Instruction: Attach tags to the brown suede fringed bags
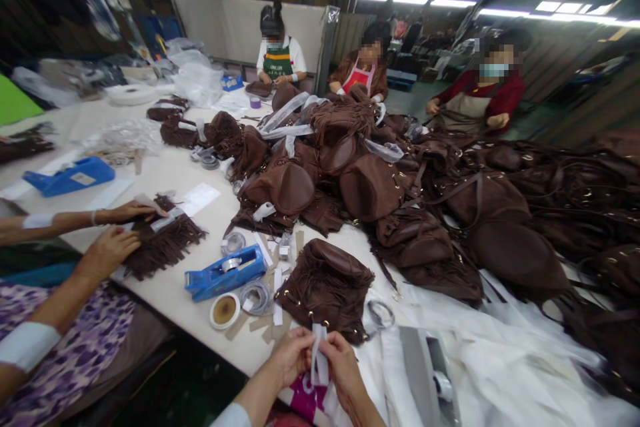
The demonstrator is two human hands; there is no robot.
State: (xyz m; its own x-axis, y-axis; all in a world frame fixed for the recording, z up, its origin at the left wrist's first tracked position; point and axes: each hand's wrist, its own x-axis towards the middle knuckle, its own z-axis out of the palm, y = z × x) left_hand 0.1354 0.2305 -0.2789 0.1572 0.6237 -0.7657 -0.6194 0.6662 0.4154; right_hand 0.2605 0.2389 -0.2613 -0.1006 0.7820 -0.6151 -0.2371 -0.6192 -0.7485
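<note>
At the table's near edge, my left hand (294,353) and my right hand (343,363) pinch a whitish, translucent strip (319,360) between them. Its upper end reaches the edge of a dark brown fringed bag (327,287) lying just beyond my fingers. Gold-coloured eyelets show along the bag's near side. Whether the strip is tape or tissue I cannot tell. Left of the bag stand a blue tape dispenser (227,272), a coil of grey ring-shaped material (256,297) and a white-rimmed roll (225,311).
A heap of brown bags (370,180) spreads across the middle and right. A grey dispenser (430,373) stands near my right arm. At left, a co-worker's hands (113,247) hold another fringed piece (165,240). Another blue dispenser (73,175) sits behind them. Several people work opposite.
</note>
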